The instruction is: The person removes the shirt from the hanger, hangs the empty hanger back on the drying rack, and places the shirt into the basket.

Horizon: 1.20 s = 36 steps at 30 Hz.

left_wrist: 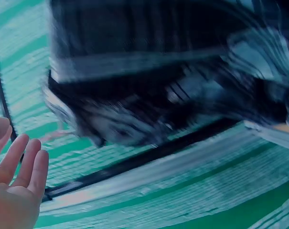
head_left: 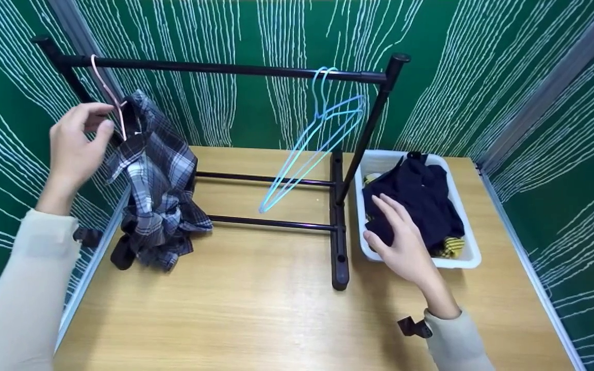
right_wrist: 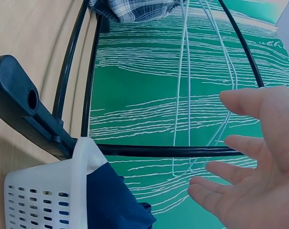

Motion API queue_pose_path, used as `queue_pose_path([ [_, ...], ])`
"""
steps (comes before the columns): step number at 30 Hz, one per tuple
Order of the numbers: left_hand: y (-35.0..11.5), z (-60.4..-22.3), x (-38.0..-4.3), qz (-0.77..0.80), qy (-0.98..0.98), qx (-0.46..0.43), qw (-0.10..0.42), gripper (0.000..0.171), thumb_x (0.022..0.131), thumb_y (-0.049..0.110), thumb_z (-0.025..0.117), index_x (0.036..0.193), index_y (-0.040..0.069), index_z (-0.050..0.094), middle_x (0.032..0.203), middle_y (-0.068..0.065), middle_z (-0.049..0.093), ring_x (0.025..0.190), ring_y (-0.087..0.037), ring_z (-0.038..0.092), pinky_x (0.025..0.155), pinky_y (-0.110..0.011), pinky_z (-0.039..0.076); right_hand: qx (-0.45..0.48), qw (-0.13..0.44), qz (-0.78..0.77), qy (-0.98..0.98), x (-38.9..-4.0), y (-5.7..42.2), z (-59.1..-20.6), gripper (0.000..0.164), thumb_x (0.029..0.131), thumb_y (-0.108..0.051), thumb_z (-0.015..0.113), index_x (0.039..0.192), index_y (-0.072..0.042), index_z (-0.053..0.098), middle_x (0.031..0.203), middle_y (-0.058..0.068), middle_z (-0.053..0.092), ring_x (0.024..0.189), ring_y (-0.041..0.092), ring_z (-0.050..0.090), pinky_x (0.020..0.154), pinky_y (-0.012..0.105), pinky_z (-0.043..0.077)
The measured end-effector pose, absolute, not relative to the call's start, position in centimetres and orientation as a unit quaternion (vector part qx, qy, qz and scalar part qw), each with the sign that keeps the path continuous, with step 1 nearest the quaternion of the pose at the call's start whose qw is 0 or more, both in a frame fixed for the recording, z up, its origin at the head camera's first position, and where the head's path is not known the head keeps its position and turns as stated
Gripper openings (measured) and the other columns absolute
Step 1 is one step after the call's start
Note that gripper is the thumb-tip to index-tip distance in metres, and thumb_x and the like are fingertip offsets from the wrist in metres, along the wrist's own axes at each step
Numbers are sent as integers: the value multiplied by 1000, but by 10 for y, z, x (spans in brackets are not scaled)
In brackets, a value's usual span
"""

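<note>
A plaid shirt hangs on a pink hanger at the left end of the black clothes rack. My left hand is beside the hanger's neck, fingers loosely bent. In the left wrist view its fingers are spread with nothing between them, and the shirt is blurred. My right hand is over the near left side of a white basket, fingers loosely extended and holding nothing. Dark navy clothing fills most of the basket, and a bit of yellow checked cloth shows beneath it.
Two light blue hangers hang near the rack's right end. The rack's right foot stands on the wooden table, just left of the basket. Green walls with white streaks enclose the table at the back and sides.
</note>
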<state>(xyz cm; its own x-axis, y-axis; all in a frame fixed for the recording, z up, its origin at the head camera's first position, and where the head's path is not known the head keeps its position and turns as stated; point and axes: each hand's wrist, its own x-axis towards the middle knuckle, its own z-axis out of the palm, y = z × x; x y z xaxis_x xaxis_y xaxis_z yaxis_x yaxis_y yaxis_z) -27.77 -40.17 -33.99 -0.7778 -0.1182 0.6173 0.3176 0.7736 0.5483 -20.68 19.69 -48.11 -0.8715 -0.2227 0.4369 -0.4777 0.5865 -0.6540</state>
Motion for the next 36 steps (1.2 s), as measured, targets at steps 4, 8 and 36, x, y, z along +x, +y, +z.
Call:
queue_pose_path([
  [4,-418,-341,-294,-337,-899,-11,279,37,108,23,56,143,13,64,139,-10,67,115,-8,62,102,-21,49,202,157,404,-878,-206,197,-484,72,93,-8,80,158,-9,50,164,17,44,150,37,43,119,57,35],
  [8,-432,-342,-311,-331,-916,18,224,46,109,26,51,154,18,55,150,-14,60,128,-22,61,111,-32,49,199,157,401,-880,-204,198,-487,72,92,-9,81,157,-8,52,163,17,45,150,37,44,119,56,34],
  [36,-426,-330,-364,-189,-975,-67,99,51,107,-4,37,153,4,55,165,-21,42,153,-49,34,125,-63,25,176,145,404,-886,-195,212,-497,73,92,-8,83,158,-11,51,163,17,45,150,38,43,118,56,35],
])
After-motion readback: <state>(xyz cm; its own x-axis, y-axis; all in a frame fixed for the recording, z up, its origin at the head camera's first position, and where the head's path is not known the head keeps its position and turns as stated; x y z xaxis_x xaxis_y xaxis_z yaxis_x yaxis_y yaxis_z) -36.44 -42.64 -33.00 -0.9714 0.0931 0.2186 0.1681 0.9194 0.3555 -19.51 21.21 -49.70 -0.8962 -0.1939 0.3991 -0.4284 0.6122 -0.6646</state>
